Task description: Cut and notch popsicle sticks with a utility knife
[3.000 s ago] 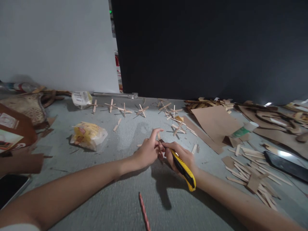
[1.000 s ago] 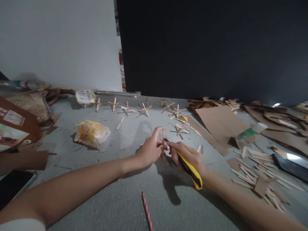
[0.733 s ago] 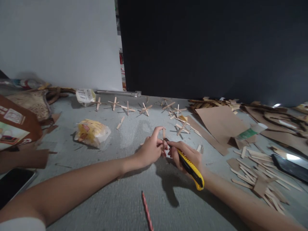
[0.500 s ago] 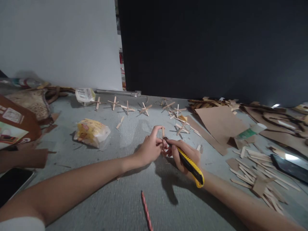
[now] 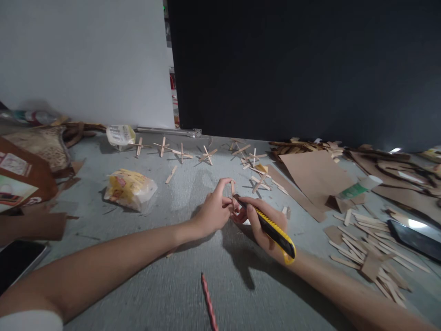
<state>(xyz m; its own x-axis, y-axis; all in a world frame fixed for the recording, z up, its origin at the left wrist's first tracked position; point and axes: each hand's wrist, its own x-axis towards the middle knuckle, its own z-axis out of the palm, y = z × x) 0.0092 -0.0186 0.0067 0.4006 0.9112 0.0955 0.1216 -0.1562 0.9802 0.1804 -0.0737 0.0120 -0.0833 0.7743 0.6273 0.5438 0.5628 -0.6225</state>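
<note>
My left hand (image 5: 213, 212) pinches a small wooden stick (image 5: 233, 189) upright just above the grey floor, index finger arched over it. My right hand (image 5: 263, 224) is wrapped round a yellow and black utility knife (image 5: 274, 229), whose tip meets the stick near my left fingertips. Both forearms reach in from the bottom of the frame. Behind the hands, several crosses made of wooden sticks (image 5: 206, 155) lie in a row.
A yellow plastic bag (image 5: 130, 189) lies to the left and a red pencil (image 5: 208, 307) near the bottom. Brown cardboard sheets (image 5: 310, 174), loose sticks (image 5: 365, 246) and a dark phone (image 5: 415, 239) are on the right. Another person's hand (image 5: 32, 226) shows at the left edge.
My hands have risen slightly and the knife handle has tilted more level. The other person's hand at the left has drawn back a little.
</note>
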